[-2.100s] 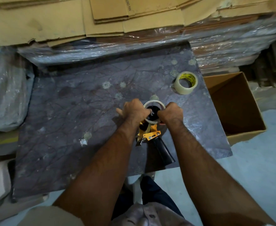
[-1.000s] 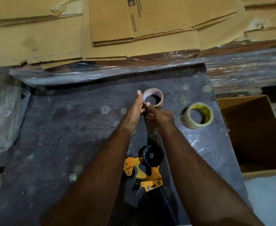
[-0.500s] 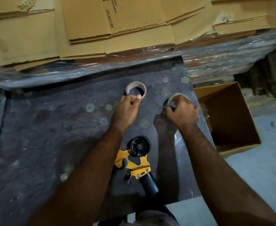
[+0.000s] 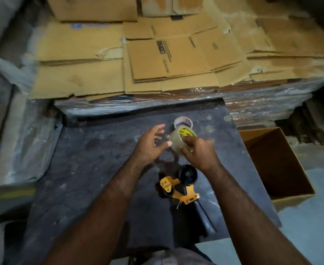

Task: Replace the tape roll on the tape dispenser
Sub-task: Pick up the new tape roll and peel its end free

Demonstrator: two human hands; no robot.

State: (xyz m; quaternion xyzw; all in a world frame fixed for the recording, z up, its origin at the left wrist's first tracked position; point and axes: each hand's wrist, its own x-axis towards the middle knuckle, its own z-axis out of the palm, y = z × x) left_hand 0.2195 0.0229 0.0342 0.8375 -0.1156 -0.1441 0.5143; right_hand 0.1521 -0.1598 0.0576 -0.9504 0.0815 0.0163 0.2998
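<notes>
At the near edge of the view, two bare forearms extend forward over a dark, stained work surface (image 4: 92,169). The tape dispenser (image 4: 180,183) lies on its side on this surface between the forearms, just left of the right one. Its black handle (image 4: 205,217) points toward the near edge, its yellow frame (image 4: 184,194) sits in the middle, and its black hub (image 4: 188,174) faces the far side with no roll fitted on it. Beyond the dispenser, the right hand (image 4: 200,152) grips the new tape roll (image 4: 178,139) with fingers and thumb closed around its outer band; the roll is raised off the surface and tilted, so that its yellow printed core faces up and away. The left hand (image 4: 149,145) is just left of the roll, fingers spread and loosely curled, with the thumb tip touching or nearly touching the roll's left side; contact cannot be confirmed. Directly behind the new roll, the spent tape core (image 4: 183,122) rests on the surface. To the right, beside the work surface, an open cardboard box (image 4: 283,196) stands on the floor. At the far side, flattened cardboard sheets (image 4: 157,60) lie stacked on bundles wrapped in clear plastic film (image 4: 157,106).
</notes>
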